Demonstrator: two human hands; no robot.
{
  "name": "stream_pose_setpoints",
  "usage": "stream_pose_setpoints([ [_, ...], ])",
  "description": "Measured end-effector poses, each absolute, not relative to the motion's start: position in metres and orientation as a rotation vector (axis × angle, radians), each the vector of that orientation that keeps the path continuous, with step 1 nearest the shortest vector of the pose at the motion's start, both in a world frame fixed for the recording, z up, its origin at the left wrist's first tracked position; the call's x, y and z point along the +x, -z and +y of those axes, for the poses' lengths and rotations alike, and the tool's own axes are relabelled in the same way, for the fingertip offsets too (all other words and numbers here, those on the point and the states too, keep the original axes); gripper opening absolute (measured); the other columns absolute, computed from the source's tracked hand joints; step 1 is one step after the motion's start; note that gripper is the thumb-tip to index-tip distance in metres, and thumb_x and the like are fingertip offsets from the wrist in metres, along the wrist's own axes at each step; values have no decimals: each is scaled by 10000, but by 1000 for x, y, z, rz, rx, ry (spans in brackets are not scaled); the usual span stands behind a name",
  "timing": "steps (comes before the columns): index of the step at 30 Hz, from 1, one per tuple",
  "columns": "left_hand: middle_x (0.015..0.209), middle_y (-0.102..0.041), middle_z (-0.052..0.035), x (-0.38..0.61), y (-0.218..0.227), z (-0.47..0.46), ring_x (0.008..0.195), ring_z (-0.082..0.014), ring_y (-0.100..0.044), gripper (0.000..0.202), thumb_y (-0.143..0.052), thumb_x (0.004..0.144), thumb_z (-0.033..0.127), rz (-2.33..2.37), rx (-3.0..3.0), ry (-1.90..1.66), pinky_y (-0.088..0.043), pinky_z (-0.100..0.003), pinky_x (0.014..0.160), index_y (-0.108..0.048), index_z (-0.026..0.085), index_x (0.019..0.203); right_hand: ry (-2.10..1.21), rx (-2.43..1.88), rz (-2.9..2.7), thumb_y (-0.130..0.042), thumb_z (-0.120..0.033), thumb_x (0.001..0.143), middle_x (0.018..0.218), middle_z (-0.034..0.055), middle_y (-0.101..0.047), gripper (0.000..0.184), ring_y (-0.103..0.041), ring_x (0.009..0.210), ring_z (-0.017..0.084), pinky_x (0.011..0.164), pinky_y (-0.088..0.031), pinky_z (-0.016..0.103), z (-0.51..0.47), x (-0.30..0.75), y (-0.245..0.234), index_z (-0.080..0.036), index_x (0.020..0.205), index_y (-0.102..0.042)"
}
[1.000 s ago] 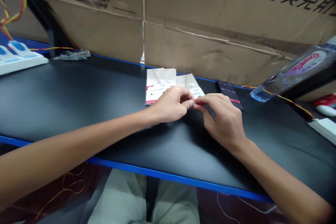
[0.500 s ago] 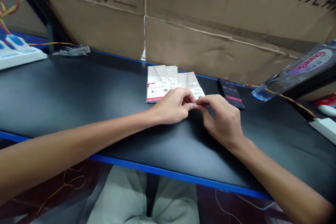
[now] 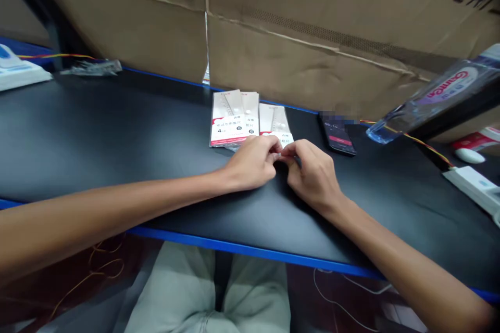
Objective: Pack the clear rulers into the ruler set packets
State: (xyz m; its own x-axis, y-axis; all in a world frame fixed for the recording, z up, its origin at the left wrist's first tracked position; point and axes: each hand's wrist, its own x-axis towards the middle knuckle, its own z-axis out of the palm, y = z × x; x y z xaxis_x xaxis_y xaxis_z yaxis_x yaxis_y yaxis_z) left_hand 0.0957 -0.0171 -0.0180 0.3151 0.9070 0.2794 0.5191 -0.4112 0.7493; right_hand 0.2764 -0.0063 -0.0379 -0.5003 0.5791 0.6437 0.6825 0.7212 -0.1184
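My left hand (image 3: 258, 163) and my right hand (image 3: 312, 174) meet over the middle of the desk, thumbs and forefingers pinched close together. Between them they grip the lower edge of a clear ruler set packet (image 3: 275, 119) with a white and red label; its bottom end is mostly behind my fingers. Just left of it lie more ruler set packets, overlapping, the front one (image 3: 228, 124) showing a ruler through its clear upper part. My left hand rests right below these.
A phone (image 3: 338, 135) lies right of the packets. A clear bottle (image 3: 433, 96) leans in at the far right above a white power strip (image 3: 471, 187). Cardboard (image 3: 312, 57) stands along the desk's back edge. Crumpled clear plastic (image 3: 94, 67) sits at the back left.
The gripped packet has turned straighter, and both hands have shifted slightly left with it, still pinching. The view has also shifted a little.
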Motion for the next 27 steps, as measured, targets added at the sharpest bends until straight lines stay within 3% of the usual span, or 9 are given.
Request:
stream_pose_setpoints([
  [8,805,-709,-40,96,19,-16,750,-180,-615,197,-519,843,38,1220,2140,-965,-439,-302,687,-679,148,874,124,-999,-2248,-519,-115,911,816,91,-670,116,-626,753,248,678,-468,352,-5,276,36,-212,850,-538],
  [15,884,-735,-52,81,10,-3,784,-171,-642,146,-575,891,116,1113,2215,-808,-456,-283,688,-707,138,951,-207,-1033,-2112,-713,-192,879,817,31,-759,42,-699,733,197,659,-513,295,-7,277,23,-203,848,-688],
  [21,724,-670,-15,76,9,2,653,-137,-597,87,-675,863,188,1046,2170,-716,-419,-253,591,-701,126,918,-309,-1094,-2110,-727,-158,848,843,28,-796,63,-742,770,223,703,-545,316,-10,278,19,-211,855,-760],
  [27,790,-701,-37,80,12,1,698,-154,-597,72,-651,862,149,1121,2320,-719,-391,-276,625,-708,140,905,-370,-1067,-2155,-702,-146,869,861,22,-803,101,-746,782,223,717,-541,316,-9,281,20,-220,848,-768],
])
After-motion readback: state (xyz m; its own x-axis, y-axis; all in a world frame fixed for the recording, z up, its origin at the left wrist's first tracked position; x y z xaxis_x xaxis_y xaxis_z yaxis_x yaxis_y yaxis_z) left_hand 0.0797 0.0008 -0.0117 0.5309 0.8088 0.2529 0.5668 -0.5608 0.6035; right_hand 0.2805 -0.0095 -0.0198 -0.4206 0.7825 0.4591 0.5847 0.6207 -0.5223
